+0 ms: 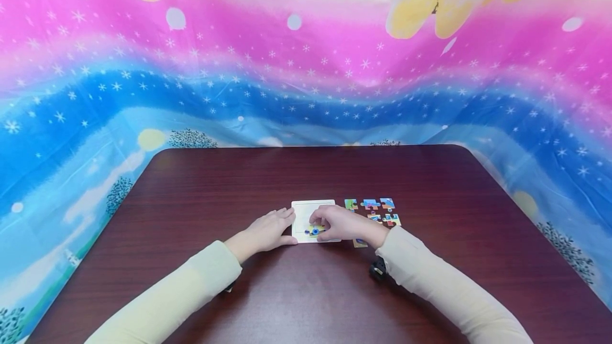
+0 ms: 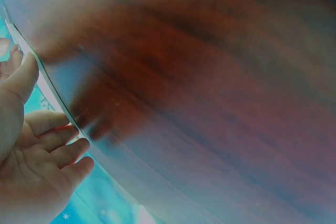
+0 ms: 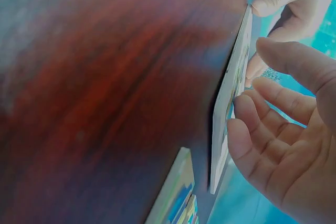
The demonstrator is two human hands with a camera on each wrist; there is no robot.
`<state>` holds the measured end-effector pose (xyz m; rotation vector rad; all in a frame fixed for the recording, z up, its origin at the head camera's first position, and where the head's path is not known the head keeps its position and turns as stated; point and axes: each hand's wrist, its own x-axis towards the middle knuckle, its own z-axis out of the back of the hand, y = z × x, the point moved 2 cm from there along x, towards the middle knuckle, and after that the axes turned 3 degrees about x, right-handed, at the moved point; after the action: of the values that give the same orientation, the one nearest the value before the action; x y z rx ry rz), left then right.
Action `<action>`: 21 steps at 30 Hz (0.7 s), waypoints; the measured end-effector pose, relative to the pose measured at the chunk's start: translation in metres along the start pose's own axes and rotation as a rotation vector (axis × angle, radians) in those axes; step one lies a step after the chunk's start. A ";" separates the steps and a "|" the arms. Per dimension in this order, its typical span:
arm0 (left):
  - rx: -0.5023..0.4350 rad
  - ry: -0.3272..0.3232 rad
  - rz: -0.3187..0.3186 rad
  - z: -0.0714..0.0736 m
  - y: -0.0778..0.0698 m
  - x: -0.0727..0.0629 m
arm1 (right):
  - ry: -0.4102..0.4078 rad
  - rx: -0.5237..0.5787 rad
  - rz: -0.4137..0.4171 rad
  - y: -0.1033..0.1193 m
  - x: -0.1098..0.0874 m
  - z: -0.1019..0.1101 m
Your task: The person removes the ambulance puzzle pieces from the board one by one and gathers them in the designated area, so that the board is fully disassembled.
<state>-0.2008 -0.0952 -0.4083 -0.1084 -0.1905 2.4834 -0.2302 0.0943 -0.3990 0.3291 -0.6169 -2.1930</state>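
Note:
A small white puzzle board (image 1: 301, 215) lies flat on the table. My left hand (image 1: 268, 230) rests at its left edge, fingers extended and touching the rim; in the left wrist view the same hand (image 2: 42, 161) shows straight, spread fingers. Over the board's right half is my right hand (image 1: 337, 222), fingers loosely bent, thumb apart from them. A yellow and blue puzzle piece (image 1: 315, 231) lies on the lower part of the board beneath these fingers. In the right wrist view, the fingertips of the right hand (image 3: 294, 145) are close to the board (image 3: 221, 129); exact contact is unclear.
Several colourful loose puzzle pieces (image 1: 370, 204) lie right of the board, some partly hidden by the right hand and wrist. The dark wooden table (image 1: 229, 179) has rounded far corners. A patterned pink and blue cloth (image 1: 306, 68) hangs behind it.

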 end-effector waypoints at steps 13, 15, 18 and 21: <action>0.000 -0.007 -0.009 0.000 0.000 -0.001 | 0.025 -0.040 -0.049 0.003 0.001 0.000; 0.002 -0.008 -0.008 0.000 0.000 -0.001 | 0.029 -0.058 -0.047 0.003 0.002 0.000; 0.002 -0.008 -0.007 0.000 0.000 -0.001 | 0.037 -0.067 -0.044 0.003 0.002 -0.001; 0.005 -0.004 -0.007 0.000 0.001 -0.001 | 0.042 -0.072 -0.044 0.003 0.003 -0.001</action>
<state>-0.2007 -0.0960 -0.4084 -0.1012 -0.1865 2.4772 -0.2295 0.0902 -0.3983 0.3533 -0.5110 -2.2379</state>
